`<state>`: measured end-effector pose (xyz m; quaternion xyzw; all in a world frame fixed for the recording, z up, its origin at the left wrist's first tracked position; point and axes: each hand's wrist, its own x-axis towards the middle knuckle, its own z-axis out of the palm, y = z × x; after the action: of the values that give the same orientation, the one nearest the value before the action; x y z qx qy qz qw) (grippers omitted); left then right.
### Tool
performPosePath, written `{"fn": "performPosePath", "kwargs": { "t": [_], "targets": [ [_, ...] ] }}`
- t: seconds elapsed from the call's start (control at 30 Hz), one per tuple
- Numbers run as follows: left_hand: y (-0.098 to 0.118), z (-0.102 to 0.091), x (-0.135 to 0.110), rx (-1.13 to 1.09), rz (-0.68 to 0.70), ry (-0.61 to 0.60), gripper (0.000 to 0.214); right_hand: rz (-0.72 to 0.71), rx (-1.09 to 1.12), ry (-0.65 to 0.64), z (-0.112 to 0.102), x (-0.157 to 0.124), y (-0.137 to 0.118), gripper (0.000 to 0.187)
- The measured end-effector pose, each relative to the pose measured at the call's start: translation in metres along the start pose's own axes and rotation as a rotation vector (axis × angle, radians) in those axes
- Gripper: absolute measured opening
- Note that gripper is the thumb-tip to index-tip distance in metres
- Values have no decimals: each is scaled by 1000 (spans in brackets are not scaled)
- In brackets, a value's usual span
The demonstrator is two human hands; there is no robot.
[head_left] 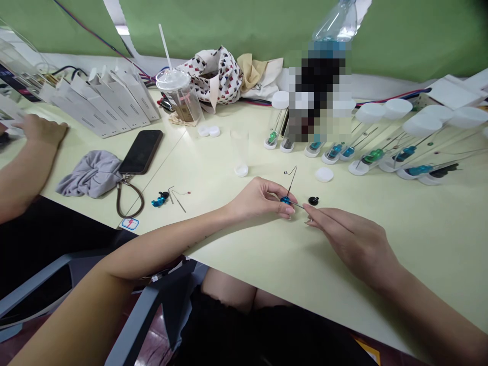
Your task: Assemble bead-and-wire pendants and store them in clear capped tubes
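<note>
Near the middle of the table, my left hand pinches a small shiny blue metal part between thumb and fingers. A thin bent wire with a small bead near its end rises from that part. My right hand is closed on a slim metal rod, whose tip meets the blue part; its far end is hidden in my fingers. Just beyond my right fingertips lies a small black knob-like piece. A white round cap and a clear tube with a white base are behind my hands.
Capped clear tubes with coloured parts stand at the back right. Left are loose blue parts, a phone, a grey cloth, a lidded cup and white boxes. Another person's hand rests at far left.
</note>
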<state>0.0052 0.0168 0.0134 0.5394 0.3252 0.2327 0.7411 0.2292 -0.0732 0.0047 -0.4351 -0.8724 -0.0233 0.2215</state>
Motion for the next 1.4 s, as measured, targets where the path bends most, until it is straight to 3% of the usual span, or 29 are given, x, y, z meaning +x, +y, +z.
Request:
{"fn": "performPosePath", "kwargs": {
  "t": [0.27,0.53,0.83,0.9,1.0,1.1,1.3,1.4],
  "targets": [
    [-1,-1,0,104,18,24,25,112,125,27,2,5,-6,40],
    [-1,3,-2,128,-5,-4,28,196,143,73,-4,14,-13,19],
    [-5,1,0,120,68,-51,20,382,431,-34,-4,15,-11,26],
    [-4,0,-1,125,79,-46,19,338,348,-38,-2,15,-11,25],
    [-1,1,-2,116,91,-49,18,213,56,38,1,14,-11,18],
    [0,1,-2,91,90,-55,17,55,-194,132,1,10,-9,27],
    [-3,2,-1,89,77,-32,18,-210,-331,170,-7,8,-8,31],
    [-5,3,0,106,63,-27,20,-244,-368,177,-8,8,-7,31]
  ]
}}
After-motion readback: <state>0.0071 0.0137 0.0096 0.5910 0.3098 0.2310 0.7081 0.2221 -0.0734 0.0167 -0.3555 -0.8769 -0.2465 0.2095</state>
